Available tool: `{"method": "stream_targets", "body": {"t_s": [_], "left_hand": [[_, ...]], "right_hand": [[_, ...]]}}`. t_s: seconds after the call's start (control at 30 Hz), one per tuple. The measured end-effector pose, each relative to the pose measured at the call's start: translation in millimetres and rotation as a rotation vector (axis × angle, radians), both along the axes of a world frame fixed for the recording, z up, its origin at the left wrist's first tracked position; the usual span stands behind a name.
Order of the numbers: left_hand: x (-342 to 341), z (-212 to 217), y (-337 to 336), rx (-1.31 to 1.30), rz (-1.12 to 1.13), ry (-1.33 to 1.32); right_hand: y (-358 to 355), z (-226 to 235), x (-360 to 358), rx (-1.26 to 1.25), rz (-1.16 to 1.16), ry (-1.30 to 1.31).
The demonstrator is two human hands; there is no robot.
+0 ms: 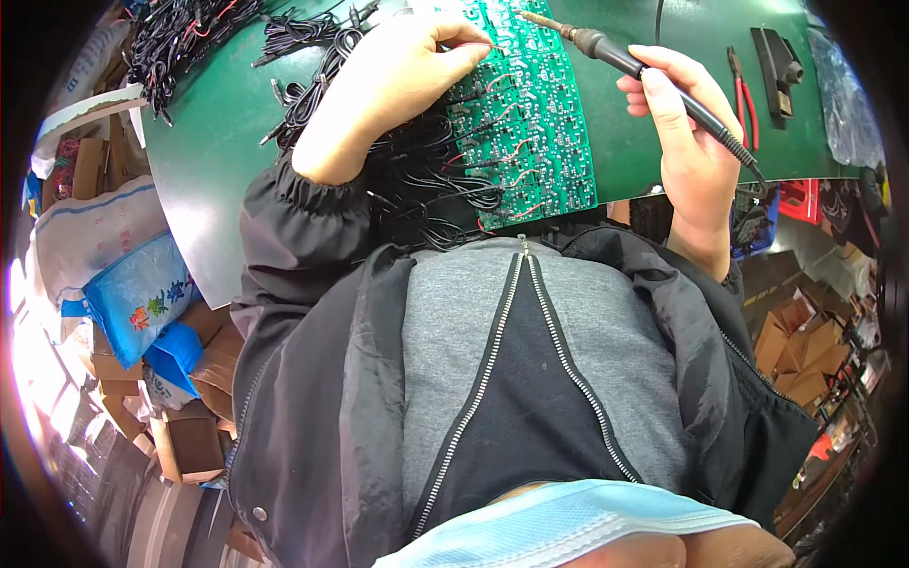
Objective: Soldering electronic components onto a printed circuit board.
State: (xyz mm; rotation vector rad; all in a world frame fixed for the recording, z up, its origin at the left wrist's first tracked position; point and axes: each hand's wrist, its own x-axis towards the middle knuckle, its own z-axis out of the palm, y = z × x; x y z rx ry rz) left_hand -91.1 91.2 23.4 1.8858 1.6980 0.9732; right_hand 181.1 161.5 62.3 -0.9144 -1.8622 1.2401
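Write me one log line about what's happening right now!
left hand: pinches wire over boards | right hand: holds soldering iron, tip over boards, contact unclear | pliers: on table

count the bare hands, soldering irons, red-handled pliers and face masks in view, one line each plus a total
Bare hands: 2 (left hand, right hand)
Soldering iron: 1, held in the right hand
Red-handled pliers: 1, lying on the green table
Face mask: 1, light blue, at the bottom edge
Total: 5
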Motion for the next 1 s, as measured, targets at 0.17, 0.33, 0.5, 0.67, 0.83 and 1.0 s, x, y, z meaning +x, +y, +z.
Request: {"method": "stream_targets", "body": {"t_s": [0.17,0.33,0.5,0.67,0.83,1.0], "left_hand": [[0.7,12.8,-1.5,-0.323,0.064,-0.151],[6.4,11.7,0.2,-0.371,0.133,-0.155],[19.3,-2.3,5.7,0.076,0.114,0.204],[26.1,-13.3,8.1,0.033,0.22,0.203],[26.1,-10.3,12.9,-0.04,0.217,0.172],[23.3,-8.8,15.1,-0.166,0.198,0.089]], "right_hand": [[-2.8,1.9,2.6,0.025,-0.007,-0.01],[-2.4,-3.9,11.5,0.027,-0.025,-0.013],[-4.6,3.5,5.8,0.021,-0.009,-0.046],[-5.7,5.3,7.7,0.068,0.089,-0.107],[-4.9,8.6,3.6,0.038,0.109,-0.142],[-4.2,3.3,-1.6,-0.052,0.098,-0.139]]}}
